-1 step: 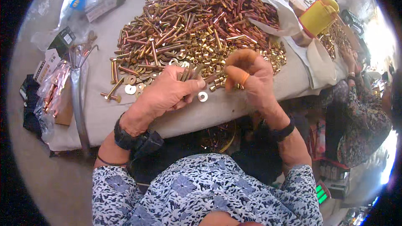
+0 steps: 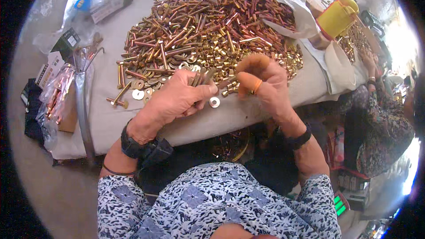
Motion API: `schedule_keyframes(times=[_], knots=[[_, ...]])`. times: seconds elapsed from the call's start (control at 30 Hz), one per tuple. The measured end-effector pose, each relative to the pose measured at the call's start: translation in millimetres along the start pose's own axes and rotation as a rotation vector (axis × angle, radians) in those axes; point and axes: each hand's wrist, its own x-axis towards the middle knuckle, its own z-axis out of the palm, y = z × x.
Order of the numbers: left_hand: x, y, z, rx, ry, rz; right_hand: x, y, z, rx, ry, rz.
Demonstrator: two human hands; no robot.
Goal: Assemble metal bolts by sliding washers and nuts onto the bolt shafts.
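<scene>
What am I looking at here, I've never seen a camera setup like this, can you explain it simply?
There's no robot, just a person's two hands. The view comes from the left of two wide fisheye cameras on their head, looking down, so straight edges bend. On the pale table covering lie heaped bolts, short gold-coloured metal pieces and flat washers. The left hand has several rod-shaped pieces, probably bolts, in its grip. The right hand, wearing orange finger covers, is curled beside it; whether it holds anything, I can't tell.
</scene>
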Motion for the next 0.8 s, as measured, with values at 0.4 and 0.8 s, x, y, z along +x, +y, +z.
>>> schedule_keyframes(times=[0.4,0.8], knots=[[1.1,-2.0,-2.6,0.059,-0.049,-0.034,-5.2,3.4,-3.1,-0.101,-0.156,-0.087],[5.8,-10.8,-2.3,0.195,0.001,0.069,-7.6,0.9,-0.7,-0.424,-0.086,-0.154]])
